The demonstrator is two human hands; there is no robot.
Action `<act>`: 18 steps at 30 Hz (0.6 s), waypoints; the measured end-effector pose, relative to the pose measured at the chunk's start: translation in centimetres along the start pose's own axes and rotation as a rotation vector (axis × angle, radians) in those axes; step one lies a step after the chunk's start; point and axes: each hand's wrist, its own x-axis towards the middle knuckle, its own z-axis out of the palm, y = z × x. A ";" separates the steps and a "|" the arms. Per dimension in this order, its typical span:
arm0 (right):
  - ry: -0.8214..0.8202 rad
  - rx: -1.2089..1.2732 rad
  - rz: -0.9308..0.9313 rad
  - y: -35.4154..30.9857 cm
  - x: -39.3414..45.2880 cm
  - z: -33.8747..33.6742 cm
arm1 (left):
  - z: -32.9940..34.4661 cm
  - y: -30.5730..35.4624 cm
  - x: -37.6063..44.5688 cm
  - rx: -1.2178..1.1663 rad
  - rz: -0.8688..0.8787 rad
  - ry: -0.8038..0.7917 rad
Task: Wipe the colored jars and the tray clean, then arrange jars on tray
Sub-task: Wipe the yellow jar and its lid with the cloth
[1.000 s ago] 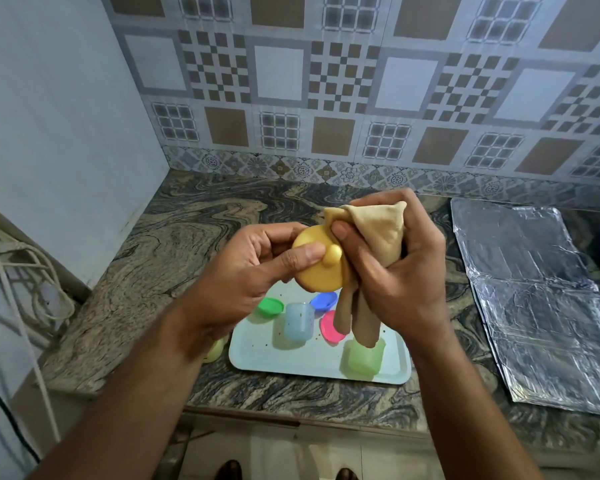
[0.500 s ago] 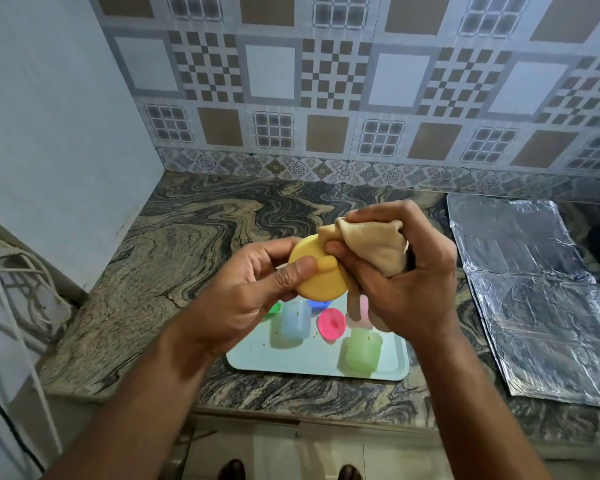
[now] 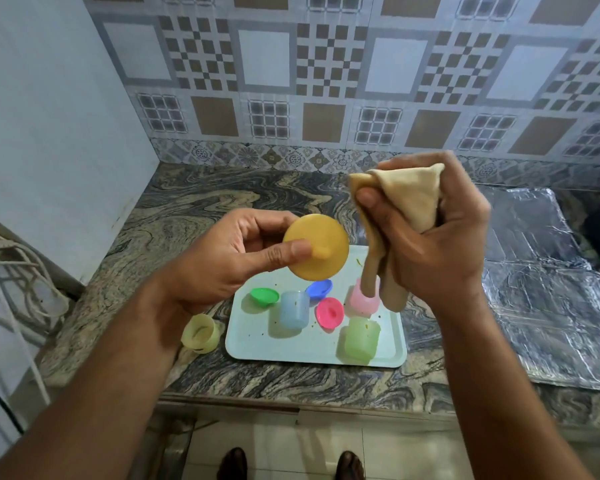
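My left hand (image 3: 222,258) pinches a round yellow lid (image 3: 321,242) by its rim, held in the air above the tray. To its right, my right hand (image 3: 433,244) grips a bunched beige cloth (image 3: 413,199), clear of the lid, with the cloth's ends hanging down. Below, the pale tray (image 3: 257,344) carries a blue jar (image 3: 293,309), a green jar (image 3: 360,337), a pink jar (image 3: 362,301) partly behind the cloth, and green (image 3: 264,295), blue (image 3: 319,288) and pink (image 3: 329,311) lids. A yellow jar (image 3: 201,332) stands on the counter left of the tray.
The marble counter (image 3: 194,216) runs back to a tiled wall. Crinkled foil sheets (image 3: 541,299) cover the counter at right. White cables (image 3: 11,278) hang at the left edge. Small specks dot the tray. Floor and my shoes show below the counter's front edge.
The cloth was rubbing the yellow lid; now my right hand has drawn up and to the right, off the lid. My left hand has turned the lid's knobbed face toward me.
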 end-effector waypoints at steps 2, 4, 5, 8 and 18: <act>0.004 0.014 0.003 0.0 -0.2 -0.4 | -0.2 -0.2 -0.3 -0.022 0.003 0.038; -0.005 -0.012 0.005 0.0 -0.7 -0.5 | -0.2 -0.4 -0.6 -0.045 -0.007 0.059; -0.012 -0.031 0.008 0.0 -0.9 -0.4 | -0.3 -0.5 -0.7 -0.056 -0.006 0.072; -0.029 -0.063 0.018 -0.1 -1.5 0.0 | -0.3 -0.8 -0.9 -0.076 -0.009 0.094; 0.050 0.256 0.281 0.2 -3.1 1.8 | 0.4 -1.7 -1.3 -0.381 -0.001 0.183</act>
